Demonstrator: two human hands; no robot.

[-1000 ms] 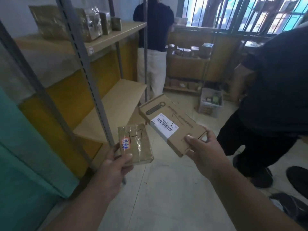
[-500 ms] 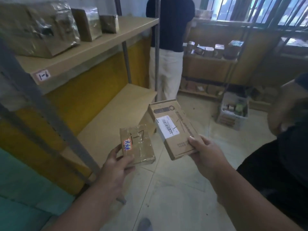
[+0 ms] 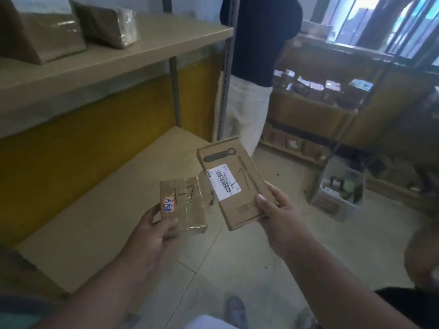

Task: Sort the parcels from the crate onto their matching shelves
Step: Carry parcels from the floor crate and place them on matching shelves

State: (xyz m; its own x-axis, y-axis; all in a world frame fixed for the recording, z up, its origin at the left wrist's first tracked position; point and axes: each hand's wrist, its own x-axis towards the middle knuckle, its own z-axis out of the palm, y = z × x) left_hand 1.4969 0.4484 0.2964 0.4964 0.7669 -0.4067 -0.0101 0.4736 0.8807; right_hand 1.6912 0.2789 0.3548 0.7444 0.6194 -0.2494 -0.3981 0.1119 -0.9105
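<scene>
My left hand (image 3: 152,233) grips a small taped brown parcel (image 3: 187,205) marked "1-7" with a blue-lettered sticker. My right hand (image 3: 280,219) holds a longer flat cardboard box (image 3: 235,184) with a white barcode label, its thumb on the front face. Both parcels hover over the front edge of the bare lower shelf board (image 3: 99,210). The upper shelf (image 3: 133,55) carries two taped parcels (image 3: 109,22) at the left. A crate (image 3: 339,191) with several items stands on the floor at the right.
A person in a dark top and pale trousers (image 3: 249,91) stands ahead by the shelf post (image 3: 225,91). A far shelf unit (image 3: 316,100) holds several parcels. Another person's arm (image 3: 422,255) shows at the right edge. Pale floor lies beneath my hands.
The view has shifted closer to the shelves and the person on the right has dropped mostly out of view. The long box has turned more upright. Both hands keep their parcels.
</scene>
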